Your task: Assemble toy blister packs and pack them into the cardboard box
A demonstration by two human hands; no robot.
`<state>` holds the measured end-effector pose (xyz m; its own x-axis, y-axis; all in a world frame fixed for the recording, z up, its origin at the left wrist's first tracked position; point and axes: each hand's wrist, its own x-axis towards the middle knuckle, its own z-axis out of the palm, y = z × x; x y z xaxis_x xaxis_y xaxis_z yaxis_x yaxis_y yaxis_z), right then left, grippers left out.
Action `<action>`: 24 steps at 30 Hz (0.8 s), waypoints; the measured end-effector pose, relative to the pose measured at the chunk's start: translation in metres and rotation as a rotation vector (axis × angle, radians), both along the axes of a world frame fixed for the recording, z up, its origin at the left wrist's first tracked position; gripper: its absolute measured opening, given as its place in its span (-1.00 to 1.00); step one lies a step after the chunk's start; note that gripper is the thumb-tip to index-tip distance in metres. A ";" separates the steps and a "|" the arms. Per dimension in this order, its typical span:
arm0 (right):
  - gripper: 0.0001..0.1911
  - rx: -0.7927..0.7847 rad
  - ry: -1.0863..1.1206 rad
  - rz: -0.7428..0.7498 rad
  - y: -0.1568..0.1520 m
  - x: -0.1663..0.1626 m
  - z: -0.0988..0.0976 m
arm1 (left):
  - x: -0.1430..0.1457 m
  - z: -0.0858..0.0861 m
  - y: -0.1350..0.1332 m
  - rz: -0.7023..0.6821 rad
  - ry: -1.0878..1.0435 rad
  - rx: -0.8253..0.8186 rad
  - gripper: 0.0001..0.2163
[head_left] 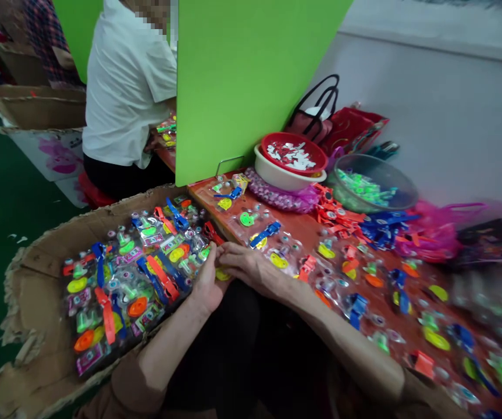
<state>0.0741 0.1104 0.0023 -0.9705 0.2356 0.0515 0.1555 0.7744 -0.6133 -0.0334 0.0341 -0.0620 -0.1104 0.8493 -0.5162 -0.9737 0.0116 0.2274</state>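
Observation:
My left hand (208, 288) and my right hand (251, 266) meet over my lap, beside the carton's right edge. Between them shows a yellow piece (222, 274), apparently part of a clear plastic toy pack; my fingers cover most of it. Left of my hands, a torn cardboard box (28, 297) holds many filled clear packs (131, 291) with blue and orange toy watches, green, yellow and orange pieces and small printed cards. On the red-brown table (251, 235) to the right lie rows of clear plastic trays (279, 256) with similar small toys.
A green partition (242, 87) rises at the table's far end. Near the wall stand a red basin (294, 152) of white pieces, a clear bowl (375, 183) of green pieces, and piles of orange watches (338, 212) and blue watches (384, 228). A person in a white shirt (124, 87) sits beyond.

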 end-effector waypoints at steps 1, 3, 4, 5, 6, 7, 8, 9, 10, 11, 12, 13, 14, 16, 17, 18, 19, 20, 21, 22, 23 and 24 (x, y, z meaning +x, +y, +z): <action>-0.80 -0.014 -0.004 0.012 -0.004 -0.001 -0.001 | 0.000 0.000 -0.001 -0.011 -0.012 -0.003 -0.73; -0.84 -0.046 -0.004 0.001 -0.004 -0.003 -0.006 | -0.001 -0.001 -0.003 -0.034 -0.031 0.002 -0.72; -0.88 -0.063 -0.008 -0.009 -0.001 -0.005 -0.009 | -0.001 -0.002 -0.003 -0.045 -0.040 0.001 -0.71; -0.91 -0.081 -0.017 -0.020 0.004 -0.006 -0.012 | -0.002 -0.003 -0.003 -0.048 -0.049 -0.002 -0.71; -0.92 -0.102 -0.030 -0.029 0.009 -0.008 -0.014 | -0.003 -0.004 -0.003 -0.041 -0.058 -0.004 -0.71; -0.92 -0.126 -0.047 -0.034 0.015 -0.011 -0.016 | -0.004 -0.005 -0.002 -0.021 -0.068 -0.001 -0.70; -0.91 -0.155 -0.067 -0.034 0.020 -0.014 -0.017 | -0.005 -0.006 -0.001 0.005 -0.077 0.007 -0.70; -0.89 -0.184 -0.082 -0.034 0.024 -0.017 -0.018 | -0.007 -0.007 0.000 0.027 -0.085 0.018 -0.69; -0.88 -0.210 -0.092 -0.034 0.028 -0.020 -0.019 | -0.008 -0.008 0.002 0.040 -0.091 0.028 -0.68; -0.88 -0.228 -0.097 -0.031 0.030 -0.023 -0.019 | -0.010 -0.009 0.004 0.045 -0.091 0.035 -0.67; -0.88 -0.239 -0.098 -0.022 0.032 -0.026 -0.020 | -0.011 -0.010 0.006 0.042 -0.087 0.034 -0.67; -0.89 -0.245 -0.096 -0.012 0.032 -0.029 -0.022 | -0.013 -0.011 0.007 0.037 -0.080 0.022 -0.66; -0.89 -0.246 -0.092 -0.002 0.032 -0.031 -0.023 | -0.014 -0.013 0.008 0.034 -0.073 0.007 -0.66; -0.88 -0.239 -0.084 0.019 0.029 -0.035 -0.025 | -0.017 -0.016 0.010 0.038 -0.069 -0.024 -0.68; -0.88 -0.229 -0.078 0.022 0.027 -0.035 -0.025 | -0.018 -0.017 0.010 0.043 -0.078 -0.037 -0.69; -0.88 -0.219 -0.074 0.022 0.025 -0.036 -0.025 | -0.019 -0.019 0.010 0.047 -0.092 -0.044 -0.70; -0.89 -0.212 -0.075 0.021 0.024 -0.037 -0.025 | -0.019 -0.020 0.011 0.048 -0.110 -0.044 -0.70; -0.89 -0.215 -0.085 0.015 0.023 -0.037 -0.025 | -0.019 -0.021 0.011 0.048 -0.128 -0.041 -0.70; -0.88 -0.226 -0.104 0.002 0.024 -0.038 -0.025 | -0.019 -0.021 0.011 0.052 -0.146 -0.037 -0.69; -0.87 -0.245 -0.125 -0.015 0.026 -0.039 -0.025 | -0.019 -0.021 0.012 0.062 -0.160 -0.034 -0.67; -0.87 -0.266 -0.146 -0.037 0.029 -0.041 -0.024 | -0.018 -0.020 0.012 0.074 -0.170 -0.030 -0.66; -0.86 -0.284 -0.158 -0.061 0.033 -0.043 -0.024 | -0.018 -0.019 0.013 0.089 -0.176 -0.025 -0.65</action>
<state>0.0309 0.1437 -0.0221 -0.9448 0.2771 -0.1750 0.3072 0.5625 -0.7676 -0.0514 0.0469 -0.0810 -0.0913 0.8268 -0.5551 -0.9958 -0.0732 0.0547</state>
